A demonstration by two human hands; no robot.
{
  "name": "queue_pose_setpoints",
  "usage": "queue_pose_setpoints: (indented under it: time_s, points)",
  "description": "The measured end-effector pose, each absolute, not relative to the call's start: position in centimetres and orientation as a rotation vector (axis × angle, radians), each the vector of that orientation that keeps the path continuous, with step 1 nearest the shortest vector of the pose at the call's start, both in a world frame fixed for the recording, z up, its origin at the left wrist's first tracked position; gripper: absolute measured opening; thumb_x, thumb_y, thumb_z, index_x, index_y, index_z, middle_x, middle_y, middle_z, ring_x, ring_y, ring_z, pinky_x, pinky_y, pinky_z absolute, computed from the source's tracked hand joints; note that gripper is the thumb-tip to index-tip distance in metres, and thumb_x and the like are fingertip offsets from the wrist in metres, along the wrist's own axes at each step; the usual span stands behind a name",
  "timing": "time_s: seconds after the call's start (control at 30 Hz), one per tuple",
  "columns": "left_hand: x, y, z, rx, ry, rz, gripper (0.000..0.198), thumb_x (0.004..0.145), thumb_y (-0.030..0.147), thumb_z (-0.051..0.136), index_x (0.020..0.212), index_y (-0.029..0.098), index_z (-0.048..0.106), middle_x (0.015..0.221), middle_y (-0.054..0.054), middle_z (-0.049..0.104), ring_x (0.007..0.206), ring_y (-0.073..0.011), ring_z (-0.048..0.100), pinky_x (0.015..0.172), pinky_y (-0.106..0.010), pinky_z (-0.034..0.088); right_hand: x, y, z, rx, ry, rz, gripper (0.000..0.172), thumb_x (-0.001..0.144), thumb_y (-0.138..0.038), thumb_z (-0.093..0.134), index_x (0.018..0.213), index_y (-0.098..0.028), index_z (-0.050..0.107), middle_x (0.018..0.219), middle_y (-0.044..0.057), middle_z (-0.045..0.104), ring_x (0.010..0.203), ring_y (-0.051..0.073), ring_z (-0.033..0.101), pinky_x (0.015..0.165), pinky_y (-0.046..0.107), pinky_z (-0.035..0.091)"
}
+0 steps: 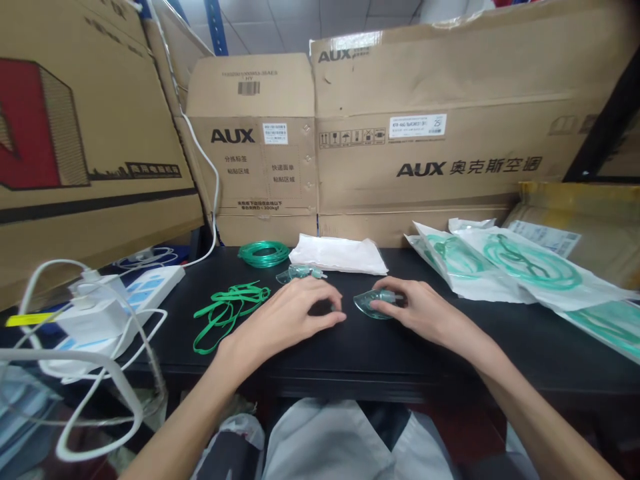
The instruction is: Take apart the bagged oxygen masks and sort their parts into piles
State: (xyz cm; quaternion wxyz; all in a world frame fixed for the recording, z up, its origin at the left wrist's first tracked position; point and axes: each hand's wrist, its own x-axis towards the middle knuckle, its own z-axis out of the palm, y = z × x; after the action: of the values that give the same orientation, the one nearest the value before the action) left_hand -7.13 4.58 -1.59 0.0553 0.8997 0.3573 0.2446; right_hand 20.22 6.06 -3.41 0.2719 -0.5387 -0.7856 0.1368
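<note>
My right hand [417, 305] grips a clear green-tinted oxygen mask [369, 305] by its connector end, just above the black table. To its left, my left hand [300, 308] is curled, thumb and fingertips close together. Something small and dark may be between those fingertips; I cannot make it out. Behind the left hand lies a second clear mask [295, 273], partly hidden by that hand. Green elastic straps [230, 308] lie in a loose tangle to the left. A coil of green tubing [263, 254] rests farther back, beside a white paper packet [340, 255].
Packaged mask and tubing sets [530, 263] are piled at the right. A white power strip [150, 288] with plugs and looping cables occupies the left side. Large cardboard boxes [360, 167] stand behind the black table [320, 350], whose front edge is near my lap.
</note>
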Motion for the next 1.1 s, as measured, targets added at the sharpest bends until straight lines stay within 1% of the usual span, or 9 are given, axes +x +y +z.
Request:
queue_pose_setpoints:
  time_s: [0.13,0.33,0.47,0.6,0.7,0.83,0.93,1.03,1.1]
  points:
    - [-10.2,3.7,-3.1,2.724,1.264,0.63,0.019,0.097,0.046,0.066,0.094,0.027,0.071,0.123,0.004,0.073,0.119,-0.0224,0.063,0.106,-0.038,0.043,20.4,6.0,-3.6,-1.466,-2.109,0.442,0.039,0.087,-0.056,0.067,0.113,-0.028,0.075,0.086,0.003,0.073,0.078,0.024,0.067,0.07,0.031,0.048]
    - [-13.4,2.8,-4.6,2.711,1.423,0.668,0.034,0.096,0.053,0.063,0.121,0.031,0.07,0.124,-0.001,0.073,0.12,-0.0245,0.064,0.107,-0.039,0.047,21.2,5.6,-3.9,-1.402,-2.13,0.437,0.037,0.084,-0.053,0.071,0.114,-0.032,0.075,0.084,0.002,0.071,0.074,0.023,0.065,0.066,0.03,0.048]
    - [-14.3,2.4,-5.2,2.699,1.463,0.709,0.037,0.098,0.052,0.06,0.128,0.033,0.068,0.129,-0.001,0.07,0.125,-0.0249,0.062,0.11,-0.039,0.046,21.4,5.9,-4.0,-1.339,-2.179,0.405,0.031,0.085,-0.05,0.072,0.111,-0.032,0.075,0.082,0.001,0.07,0.072,0.022,0.064,0.065,0.03,0.048]
    - [-13.9,2.7,-4.8,2.696,1.509,0.762,0.039,0.099,0.052,0.057,0.131,0.032,0.066,0.137,-0.002,0.066,0.128,-0.0251,0.06,0.113,-0.04,0.045,20.5,6.7,-3.2,-1.289,-2.201,0.377,0.029,0.087,-0.047,0.071,0.11,-0.028,0.071,0.094,0.003,0.072,0.08,0.022,0.066,0.072,0.032,0.049]
    - [-13.0,4.3,-3.7,2.705,1.554,0.89,0.038,0.103,0.05,0.052,0.132,0.029,0.066,0.138,-0.004,0.065,0.128,-0.0251,0.06,0.113,-0.04,0.044,18.9,8.3,-2.3,-1.151,-2.183,0.358,0.027,0.088,-0.039,0.071,0.111,-0.025,0.066,0.105,0.005,0.073,0.09,0.022,0.067,0.081,0.035,0.051]
    - [-12.0,7.8,-2.2,2.692,1.652,0.947,0.041,0.104,0.043,0.049,0.139,0.025,0.061,0.141,-0.008,0.062,0.132,-0.0284,0.057,0.112,-0.043,0.044,16.0,11.7,-1.7,-1.034,-2.163,0.354,0.029,0.091,-0.032,0.069,0.117,-0.024,0.062,0.117,0.007,0.072,0.103,0.023,0.067,0.091,0.037,0.052]
    - [-11.8,10.0,-1.9,2.682,1.663,0.861,0.037,0.103,0.037,0.05,0.135,0.022,0.064,0.135,-0.01,0.065,0.125,-0.031,0.061,0.106,-0.045,0.047,14.0,13.9,-2.0,-0.983,-2.168,0.354,0.034,0.092,-0.029,0.069,0.124,-0.022,0.061,0.12,0.01,0.072,0.108,0.024,0.067,0.091,0.038,0.054]
    - [-11.9,11.3,-2.0,2.69,1.61,0.811,0.031,0.102,0.033,0.052,0.125,0.021,0.069,0.124,-0.01,0.07,0.116,-0.0301,0.065,0.1,-0.043,0.05,12.7,14.9,-2.6,-0.924,-2.219,0.374,0.032,0.093,-0.026,0.068,0.124,-0.021,0.063,0.121,0.011,0.073,0.107,0.023,0.069,0.089,0.036,0.055]
    - [-12.0,11.6,-2.1,2.693,1.583,0.812,0.03,0.101,0.032,0.054,0.124,0.021,0.069,0.121,-0.01,0.071,0.114,-0.0295,0.066,0.099,-0.043,0.05,12.2,14.9,-2.8,-0.89,-2.257,0.381,0.03,0.094,-0.024,0.067,0.123,-0.02,0.066,0.122,0.011,0.073,0.108,0.023,0.07,0.092,0.036,0.055]
